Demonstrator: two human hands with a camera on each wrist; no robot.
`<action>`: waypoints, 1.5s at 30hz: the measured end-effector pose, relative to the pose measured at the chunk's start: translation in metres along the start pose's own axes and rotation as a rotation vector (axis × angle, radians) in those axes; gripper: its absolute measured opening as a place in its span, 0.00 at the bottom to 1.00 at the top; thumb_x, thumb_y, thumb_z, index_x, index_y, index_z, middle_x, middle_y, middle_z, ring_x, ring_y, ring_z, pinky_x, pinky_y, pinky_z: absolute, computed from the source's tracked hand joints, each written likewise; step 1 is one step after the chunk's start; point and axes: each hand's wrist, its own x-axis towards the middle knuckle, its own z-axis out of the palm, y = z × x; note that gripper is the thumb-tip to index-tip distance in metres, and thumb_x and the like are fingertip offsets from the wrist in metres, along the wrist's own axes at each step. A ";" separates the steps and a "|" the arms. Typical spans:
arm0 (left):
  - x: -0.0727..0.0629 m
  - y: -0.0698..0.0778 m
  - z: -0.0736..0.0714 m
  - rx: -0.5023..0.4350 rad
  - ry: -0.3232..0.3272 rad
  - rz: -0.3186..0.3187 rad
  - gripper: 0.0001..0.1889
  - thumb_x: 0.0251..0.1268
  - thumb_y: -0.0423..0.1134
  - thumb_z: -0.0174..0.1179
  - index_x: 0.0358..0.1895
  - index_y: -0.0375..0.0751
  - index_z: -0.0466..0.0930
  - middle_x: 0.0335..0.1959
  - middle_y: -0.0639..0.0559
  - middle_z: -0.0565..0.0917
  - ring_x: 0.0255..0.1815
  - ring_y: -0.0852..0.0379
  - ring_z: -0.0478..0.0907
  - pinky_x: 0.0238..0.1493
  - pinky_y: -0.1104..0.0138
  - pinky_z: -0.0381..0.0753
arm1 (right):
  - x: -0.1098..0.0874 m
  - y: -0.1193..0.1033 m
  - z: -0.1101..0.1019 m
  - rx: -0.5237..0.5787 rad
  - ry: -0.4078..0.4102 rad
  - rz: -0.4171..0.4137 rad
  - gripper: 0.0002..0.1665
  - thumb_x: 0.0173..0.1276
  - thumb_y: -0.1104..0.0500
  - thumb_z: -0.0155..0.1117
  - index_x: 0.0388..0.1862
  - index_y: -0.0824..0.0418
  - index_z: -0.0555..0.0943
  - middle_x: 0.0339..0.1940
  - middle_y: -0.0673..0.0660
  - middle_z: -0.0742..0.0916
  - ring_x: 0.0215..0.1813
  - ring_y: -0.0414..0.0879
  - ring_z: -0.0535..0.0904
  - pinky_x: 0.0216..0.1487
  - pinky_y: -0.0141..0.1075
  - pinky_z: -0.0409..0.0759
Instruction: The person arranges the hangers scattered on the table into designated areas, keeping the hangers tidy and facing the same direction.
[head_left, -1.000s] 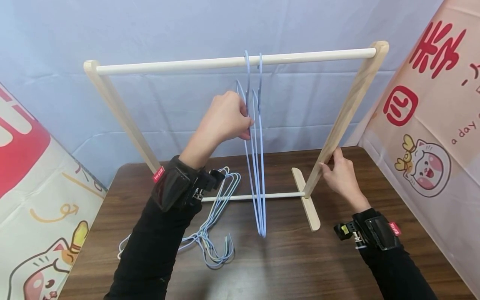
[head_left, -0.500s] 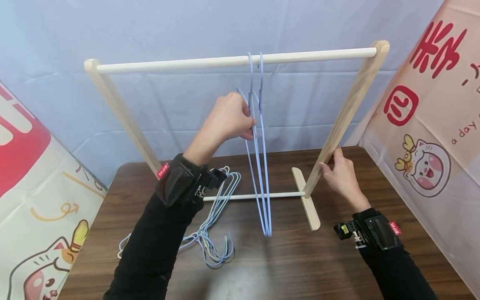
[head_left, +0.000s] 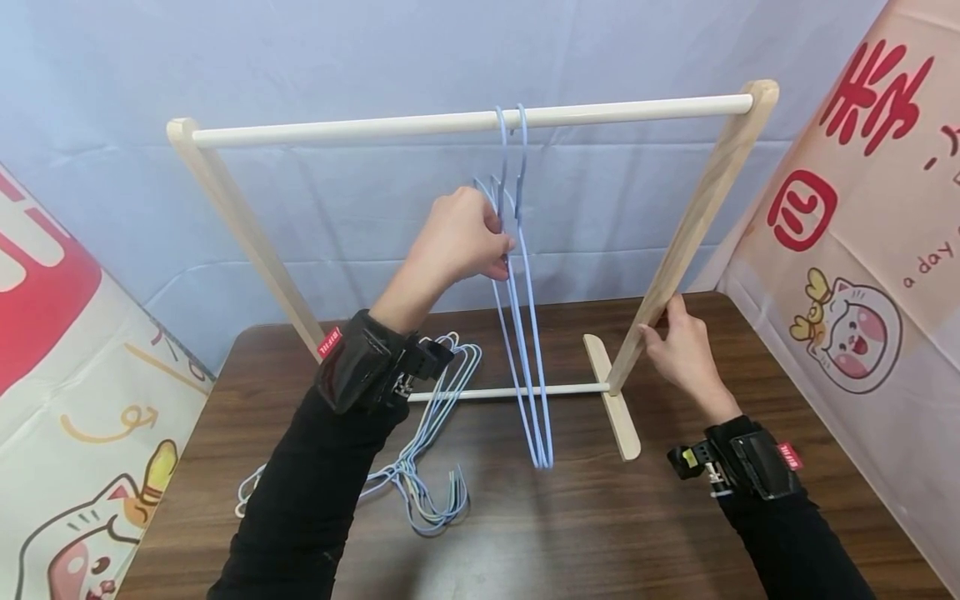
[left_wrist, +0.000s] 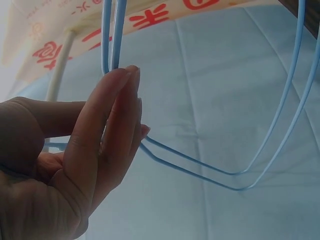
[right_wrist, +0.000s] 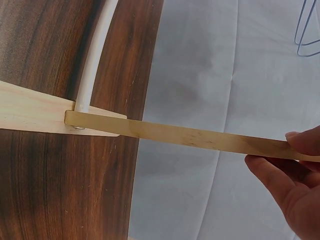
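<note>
Two light blue wire clothes hangers hang by their hooks from the white top rail of a wooden rack. My left hand pinches at the neck just below the hooks, thumb against fingers. In the left wrist view, the two hanger necks run down into the fingertips; I cannot tell whether both are pinched. My right hand holds the rack's right post low down. Its thumb lies on one side of the post and its fingers on the other, as the right wrist view shows.
A bunch of blue and white hangers lies on the brown table, partly behind my left sleeve. The rack has a thin lower bar and a flat right foot. Printed cloths stand at both sides, a pale blue cloth behind.
My left hand has shifted slightly right, and the left hook has slid toward the other one. The hangers' lower ends have swung right. My right hand has stayed still.
</note>
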 end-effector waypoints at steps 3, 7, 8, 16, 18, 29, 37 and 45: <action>-0.001 0.000 0.000 -0.012 -0.002 -0.008 0.07 0.59 0.36 0.59 0.29 0.34 0.81 0.23 0.48 0.83 0.20 0.63 0.81 0.43 0.71 0.74 | 0.000 0.000 0.000 -0.002 0.002 -0.004 0.25 0.61 0.72 0.56 0.56 0.76 0.60 0.37 0.76 0.77 0.38 0.68 0.76 0.30 0.51 0.72; -0.001 0.001 0.000 -0.023 -0.003 -0.015 0.07 0.60 0.36 0.59 0.30 0.34 0.81 0.23 0.47 0.83 0.20 0.63 0.81 0.44 0.70 0.74 | 0.000 0.000 0.000 -0.002 0.006 -0.006 0.26 0.61 0.72 0.56 0.56 0.76 0.60 0.37 0.76 0.77 0.38 0.68 0.76 0.30 0.51 0.73; -0.002 0.002 0.000 -0.023 -0.003 -0.016 0.07 0.60 0.35 0.59 0.30 0.34 0.81 0.23 0.47 0.83 0.20 0.63 0.81 0.44 0.70 0.74 | 0.000 0.000 0.001 -0.001 0.006 -0.006 0.26 0.61 0.72 0.56 0.56 0.76 0.60 0.37 0.76 0.77 0.38 0.68 0.76 0.30 0.51 0.73; -0.004 -0.001 -0.001 -0.042 -0.005 -0.009 0.07 0.60 0.36 0.58 0.32 0.35 0.82 0.23 0.48 0.84 0.21 0.63 0.81 0.48 0.68 0.72 | 0.000 0.000 0.000 0.002 0.006 -0.004 0.25 0.61 0.72 0.56 0.56 0.76 0.60 0.37 0.76 0.77 0.38 0.68 0.76 0.30 0.51 0.73; -0.005 -0.002 -0.001 -0.072 -0.001 -0.007 0.07 0.60 0.35 0.58 0.31 0.35 0.82 0.23 0.48 0.84 0.21 0.63 0.81 0.46 0.69 0.74 | 0.000 0.000 0.000 0.002 0.007 -0.007 0.25 0.61 0.72 0.56 0.56 0.76 0.61 0.37 0.76 0.77 0.38 0.68 0.76 0.30 0.51 0.73; -0.011 -0.012 -0.009 -0.069 0.011 -0.027 0.09 0.64 0.33 0.52 0.35 0.31 0.81 0.25 0.44 0.83 0.22 0.59 0.82 0.43 0.68 0.77 | 0.000 0.001 0.001 -0.004 0.007 0.002 0.24 0.61 0.71 0.56 0.54 0.76 0.61 0.36 0.75 0.78 0.38 0.67 0.76 0.30 0.50 0.72; -0.011 -0.030 -0.010 0.058 -0.002 -0.054 0.11 0.63 0.32 0.50 0.33 0.32 0.82 0.31 0.43 0.84 0.24 0.58 0.83 0.44 0.64 0.75 | 0.000 0.001 0.001 -0.002 0.011 -0.001 0.24 0.61 0.71 0.56 0.54 0.76 0.61 0.36 0.75 0.77 0.37 0.68 0.76 0.30 0.51 0.72; -0.010 -0.054 -0.004 0.164 -0.006 -0.072 0.09 0.60 0.33 0.52 0.33 0.32 0.82 0.23 0.45 0.84 0.24 0.56 0.83 0.42 0.62 0.75 | 0.000 0.002 0.001 0.001 0.013 -0.010 0.24 0.61 0.71 0.56 0.54 0.76 0.61 0.36 0.75 0.78 0.37 0.67 0.76 0.30 0.50 0.72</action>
